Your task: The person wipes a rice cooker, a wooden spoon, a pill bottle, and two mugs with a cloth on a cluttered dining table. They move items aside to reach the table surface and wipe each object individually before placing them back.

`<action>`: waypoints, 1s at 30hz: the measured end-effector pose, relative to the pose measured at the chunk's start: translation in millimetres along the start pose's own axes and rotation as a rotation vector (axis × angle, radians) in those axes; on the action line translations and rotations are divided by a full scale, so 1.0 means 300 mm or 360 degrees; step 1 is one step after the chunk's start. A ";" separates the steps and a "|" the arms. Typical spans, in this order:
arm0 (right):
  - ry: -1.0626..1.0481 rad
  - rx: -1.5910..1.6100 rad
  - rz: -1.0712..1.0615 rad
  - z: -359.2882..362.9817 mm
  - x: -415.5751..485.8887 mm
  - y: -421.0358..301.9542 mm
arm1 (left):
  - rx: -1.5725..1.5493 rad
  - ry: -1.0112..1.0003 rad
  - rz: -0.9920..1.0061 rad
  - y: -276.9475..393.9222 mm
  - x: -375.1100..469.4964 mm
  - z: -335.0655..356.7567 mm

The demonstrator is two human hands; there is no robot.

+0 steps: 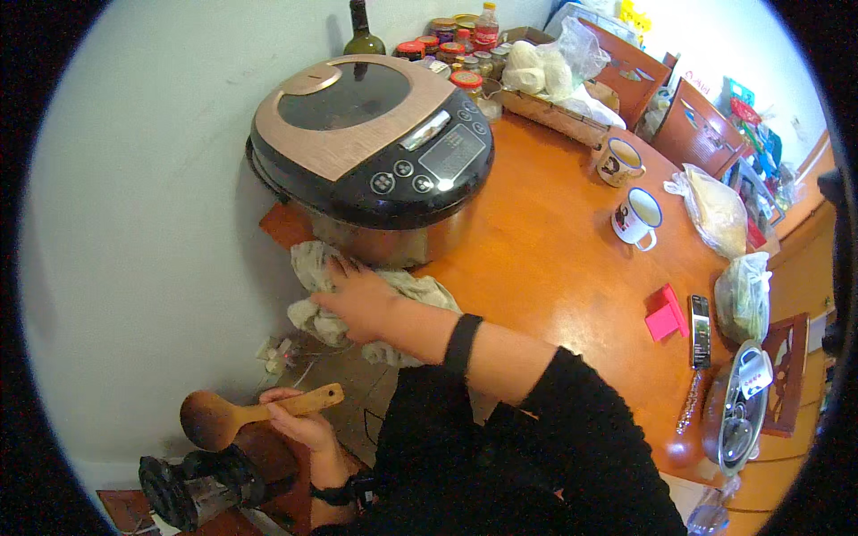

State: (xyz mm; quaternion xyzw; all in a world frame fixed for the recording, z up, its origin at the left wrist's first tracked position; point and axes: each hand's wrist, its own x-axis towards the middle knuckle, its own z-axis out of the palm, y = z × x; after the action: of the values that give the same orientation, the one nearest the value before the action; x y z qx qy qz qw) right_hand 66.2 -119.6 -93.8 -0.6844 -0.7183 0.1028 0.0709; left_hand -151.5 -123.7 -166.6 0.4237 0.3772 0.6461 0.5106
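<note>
My left hand (305,425), low at the left, grips the handle of a wooden ladle (211,420). The ladle's round bowl points left, towards the wall. My right hand (362,301) reaches across and holds a crumpled pale cloth (422,291) at the table's edge; some of its fingers sink into the folds. Just beyond the cloth stands a black and rose-gold multicooker (369,141) with its lid down. The cloth lies against or very near its lower side; I cannot tell which.
A black appliance (201,486) stands below the ladle, and a plugged-in socket (276,353) is near the wall. Two enamel mugs (637,218), a pink holder (665,315), a phone (700,331) and a metal basin (717,415) rest on the wooden table (536,268). Jars (466,80) crowd behind.
</note>
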 end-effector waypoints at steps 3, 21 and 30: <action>-0.0015 0.0171 -0.0052 -0.040 -0.141 0.038 | 0.0031 -0.0006 -0.0040 0.005 -0.037 0.052; -0.0027 0.0559 0.0782 -0.228 -0.679 0.532 | 0.0164 -0.0721 0.0270 -0.020 -0.102 0.234; -0.0046 0.0555 0.0949 -0.275 -0.558 0.668 | -0.0153 -0.0914 0.0230 -0.047 -0.133 0.474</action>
State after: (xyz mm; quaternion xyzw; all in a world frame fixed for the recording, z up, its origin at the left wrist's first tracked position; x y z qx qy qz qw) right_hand 289.3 -274.0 -56.5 -0.8403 -0.4593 0.2498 0.1435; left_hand -9.4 -152.4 -135.4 0.5902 0.1552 0.5516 0.5686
